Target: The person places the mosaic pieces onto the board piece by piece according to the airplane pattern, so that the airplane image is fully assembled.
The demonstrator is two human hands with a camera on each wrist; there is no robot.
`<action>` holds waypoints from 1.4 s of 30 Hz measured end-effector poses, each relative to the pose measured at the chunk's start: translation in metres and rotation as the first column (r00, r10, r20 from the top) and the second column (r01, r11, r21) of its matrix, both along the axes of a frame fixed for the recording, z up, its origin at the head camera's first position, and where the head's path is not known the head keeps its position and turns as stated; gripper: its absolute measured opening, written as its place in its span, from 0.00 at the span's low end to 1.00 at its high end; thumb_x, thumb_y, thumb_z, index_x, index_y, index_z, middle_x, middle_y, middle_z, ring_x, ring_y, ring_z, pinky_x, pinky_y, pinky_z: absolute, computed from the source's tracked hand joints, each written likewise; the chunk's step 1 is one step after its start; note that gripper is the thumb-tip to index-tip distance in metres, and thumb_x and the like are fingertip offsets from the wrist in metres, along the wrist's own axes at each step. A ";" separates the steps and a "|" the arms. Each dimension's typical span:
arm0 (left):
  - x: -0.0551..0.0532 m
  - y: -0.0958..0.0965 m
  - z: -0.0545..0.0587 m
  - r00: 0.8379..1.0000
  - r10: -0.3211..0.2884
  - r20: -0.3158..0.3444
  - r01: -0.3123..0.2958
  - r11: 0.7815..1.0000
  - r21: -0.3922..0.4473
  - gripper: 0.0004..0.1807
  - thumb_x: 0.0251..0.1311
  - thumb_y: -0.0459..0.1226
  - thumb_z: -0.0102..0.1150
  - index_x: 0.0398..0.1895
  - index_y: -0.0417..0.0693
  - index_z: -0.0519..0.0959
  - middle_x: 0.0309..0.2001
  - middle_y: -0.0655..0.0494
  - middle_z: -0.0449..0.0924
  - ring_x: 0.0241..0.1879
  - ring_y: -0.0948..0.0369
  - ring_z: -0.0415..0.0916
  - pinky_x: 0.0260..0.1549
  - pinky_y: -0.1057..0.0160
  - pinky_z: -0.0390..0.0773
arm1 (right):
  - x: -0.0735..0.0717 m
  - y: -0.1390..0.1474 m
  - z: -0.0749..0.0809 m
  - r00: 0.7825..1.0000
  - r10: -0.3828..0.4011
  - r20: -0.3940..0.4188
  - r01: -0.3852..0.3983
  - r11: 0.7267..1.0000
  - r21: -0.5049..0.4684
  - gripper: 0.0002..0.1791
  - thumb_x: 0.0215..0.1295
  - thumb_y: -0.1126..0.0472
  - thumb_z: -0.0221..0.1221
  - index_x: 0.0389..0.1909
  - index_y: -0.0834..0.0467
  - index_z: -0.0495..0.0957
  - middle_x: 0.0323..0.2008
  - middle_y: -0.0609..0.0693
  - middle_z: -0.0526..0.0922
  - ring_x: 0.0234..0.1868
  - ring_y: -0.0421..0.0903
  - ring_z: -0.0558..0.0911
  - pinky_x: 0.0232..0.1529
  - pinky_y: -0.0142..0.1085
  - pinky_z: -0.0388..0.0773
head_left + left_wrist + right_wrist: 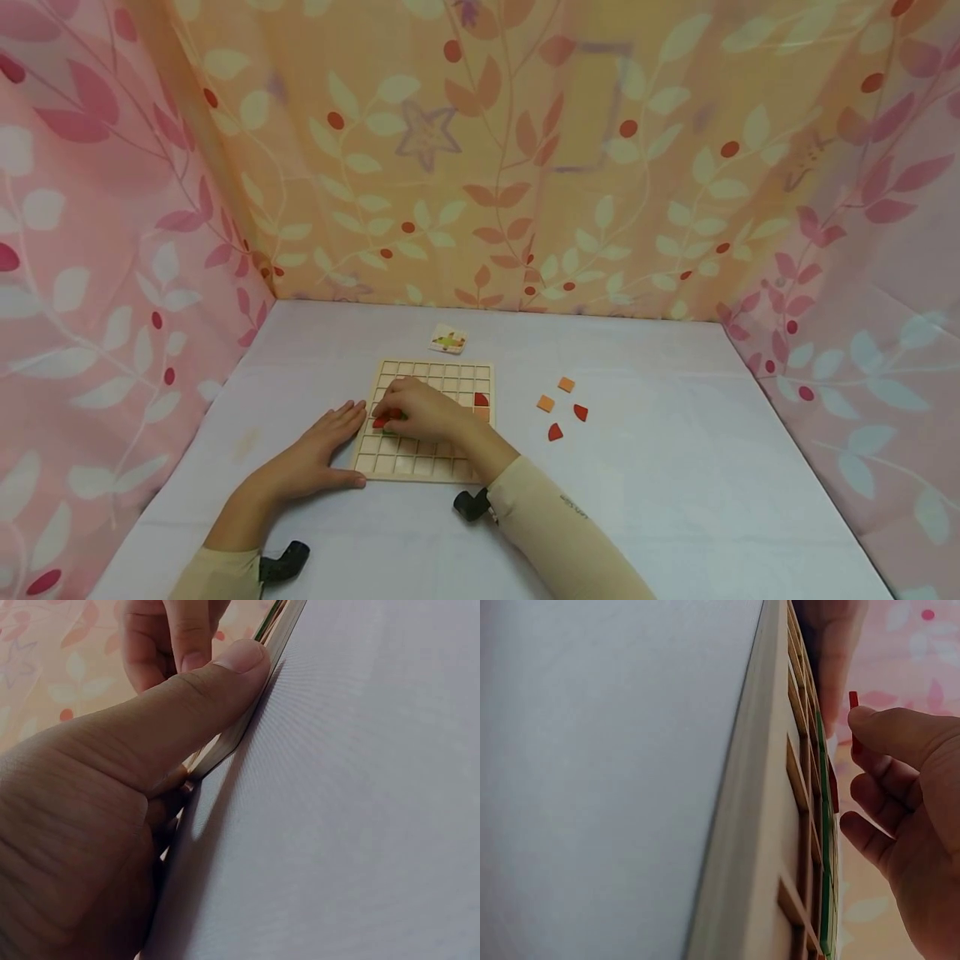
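My right hand (426, 410) is over the left part of a wooden grid board (411, 467). Between thumb and fingers it pinches a small flat red piece (853, 699), seen edge-on above the board in the right wrist view. Green pieces (826, 847) sit in the grid, partly hidden by the hand in the head view. A red quarter-circle (482, 399) and an orange square (481, 413) lie in cells at the right side. My left hand (315, 454) lies with fingers extended along the board's left edge, its thumb (240, 658) against the near corner.
Right of the board, loose on the white table (675, 467), are two orange squares (545, 403) and two red quarter-circles (555, 432). A small picture card (448, 339) lies behind the board. Patterned cloth (480, 167) surrounds the table at the back and sides.
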State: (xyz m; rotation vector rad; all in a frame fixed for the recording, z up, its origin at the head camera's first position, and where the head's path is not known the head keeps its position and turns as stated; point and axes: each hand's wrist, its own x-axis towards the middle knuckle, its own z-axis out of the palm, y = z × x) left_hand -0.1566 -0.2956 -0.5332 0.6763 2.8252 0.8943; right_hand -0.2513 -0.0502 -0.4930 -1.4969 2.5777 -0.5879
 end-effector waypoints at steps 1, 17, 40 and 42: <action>0.000 0.000 0.000 1.000 -0.001 -0.008 0.001 1.000 0.001 0.64 0.47 0.65 0.73 0.81 0.42 0.56 0.82 0.50 0.51 0.82 0.44 0.42 0.74 0.76 0.25 | 0.000 0.000 0.000 1.000 -0.002 -0.001 0.002 1.000 0.003 0.14 0.71 0.54 0.64 0.56 0.46 0.85 0.48 0.39 0.81 0.53 0.36 0.75 0.63 0.28 0.70; -0.001 0.002 0.004 1.000 0.001 0.027 -0.001 1.000 -0.001 0.64 0.47 0.65 0.73 0.81 0.41 0.55 0.82 0.50 0.49 0.82 0.45 0.40 0.80 0.59 0.32 | -0.004 -0.007 -0.007 0.999 0.018 -0.036 -0.017 1.000 0.013 0.15 0.71 0.53 0.65 0.56 0.46 0.85 0.47 0.38 0.80 0.50 0.35 0.74 0.58 0.27 0.71; -0.001 0.002 0.003 1.000 -0.005 0.012 0.005 1.000 -0.020 0.64 0.47 0.66 0.72 0.81 0.42 0.55 0.82 0.49 0.50 0.82 0.45 0.42 0.80 0.51 0.36 | -0.005 -0.018 -0.007 0.997 0.039 -0.069 -0.035 0.998 0.059 0.14 0.68 0.54 0.67 0.53 0.46 0.86 0.45 0.38 0.82 0.48 0.35 0.76 0.59 0.29 0.71; -0.001 0.002 0.003 1.000 -0.002 0.014 0.003 1.000 -0.020 0.64 0.47 0.66 0.72 0.81 0.42 0.55 0.82 0.49 0.50 0.82 0.45 0.42 0.80 0.50 0.37 | -0.006 -0.018 -0.007 0.997 0.043 -0.061 -0.039 0.998 0.058 0.14 0.68 0.54 0.67 0.53 0.46 0.87 0.44 0.37 0.82 0.48 0.35 0.76 0.58 0.29 0.71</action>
